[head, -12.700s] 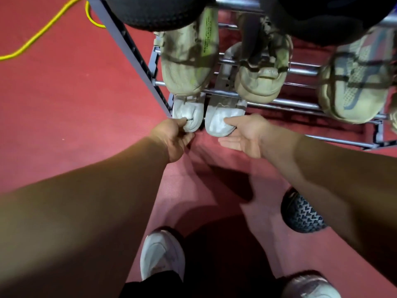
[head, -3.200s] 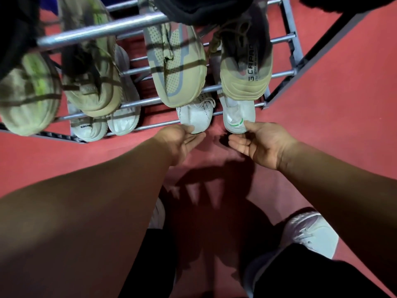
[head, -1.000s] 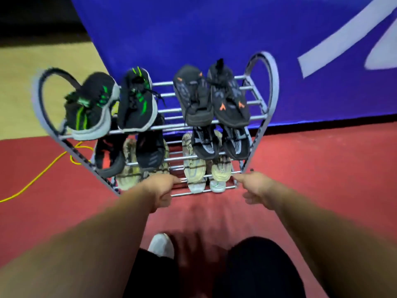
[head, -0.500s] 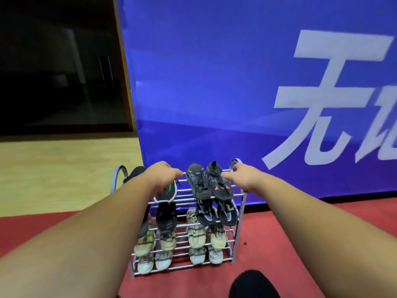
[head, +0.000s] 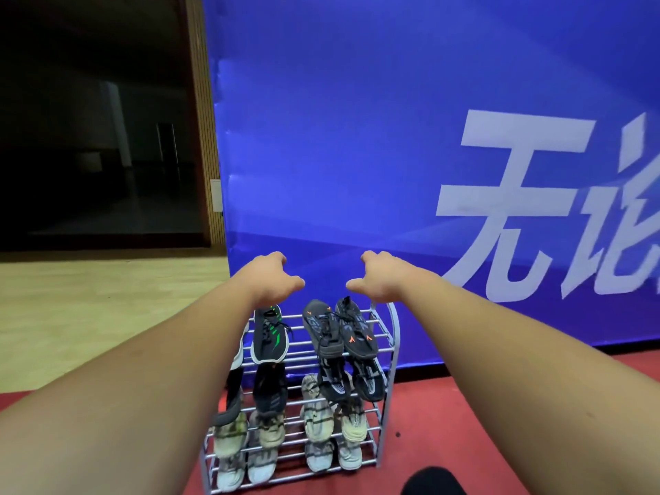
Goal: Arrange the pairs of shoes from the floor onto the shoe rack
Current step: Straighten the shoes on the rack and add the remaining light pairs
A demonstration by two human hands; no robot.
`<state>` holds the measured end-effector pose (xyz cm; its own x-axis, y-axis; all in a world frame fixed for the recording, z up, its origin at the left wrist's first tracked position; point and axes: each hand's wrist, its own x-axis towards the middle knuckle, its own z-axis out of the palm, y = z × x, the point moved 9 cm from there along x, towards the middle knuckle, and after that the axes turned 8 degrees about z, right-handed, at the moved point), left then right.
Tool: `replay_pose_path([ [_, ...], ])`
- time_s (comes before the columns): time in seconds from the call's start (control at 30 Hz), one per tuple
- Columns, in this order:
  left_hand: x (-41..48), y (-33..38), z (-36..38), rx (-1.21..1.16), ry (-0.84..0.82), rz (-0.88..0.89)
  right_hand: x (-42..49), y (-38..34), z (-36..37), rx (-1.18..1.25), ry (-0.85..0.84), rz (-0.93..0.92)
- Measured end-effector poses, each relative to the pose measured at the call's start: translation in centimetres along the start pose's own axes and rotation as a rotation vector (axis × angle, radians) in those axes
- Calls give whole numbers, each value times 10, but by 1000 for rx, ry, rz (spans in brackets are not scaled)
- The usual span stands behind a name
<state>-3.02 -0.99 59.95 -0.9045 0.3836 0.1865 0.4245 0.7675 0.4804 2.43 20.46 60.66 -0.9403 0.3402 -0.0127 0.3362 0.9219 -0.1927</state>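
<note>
A grey metal shoe rack [head: 392, 355] with several tiers stands on the red floor against a blue banner. Its top tier holds a black shoe with green marks [head: 269, 335] and a dark grey pair with orange marks [head: 339, 330]. Black pairs fill the tier below, then beige pairs [head: 316, 410], and white pairs [head: 319, 457] sit at the bottom. My left hand [head: 268, 280] and my right hand [head: 378, 280] are stretched out in front of me above the rack. Both hold nothing, with fingers loosely curled downward. My left forearm hides the rack's left side.
The blue banner [head: 357, 137] with large white characters rises behind the rack. Pale wooden flooring [head: 89, 309] lies to the left, below a dark doorway [head: 100, 137]. Red floor [head: 446, 423] spreads to the right of the rack. A dark shape [head: 434, 482] shows at the bottom edge.
I have risen from a crouch at the bottom tier and backed away. My hands have left the white shoes and lifted above the rack, empty. The whole filled rack now shows.
</note>
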Motion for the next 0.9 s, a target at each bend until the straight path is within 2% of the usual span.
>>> replay_pose_path([
  [0.33, -18, 2, -18, 71, 25, 55, -28, -19, -16, -103, 80, -27],
  [0.53, -24, 4, -8, 138, -1, 91, -29, -16, -13, -124, 72, -34],
  [0.9, 18, -21, 88, 117, -121, 41, 38, 35, 74, 183, -50, 60],
])
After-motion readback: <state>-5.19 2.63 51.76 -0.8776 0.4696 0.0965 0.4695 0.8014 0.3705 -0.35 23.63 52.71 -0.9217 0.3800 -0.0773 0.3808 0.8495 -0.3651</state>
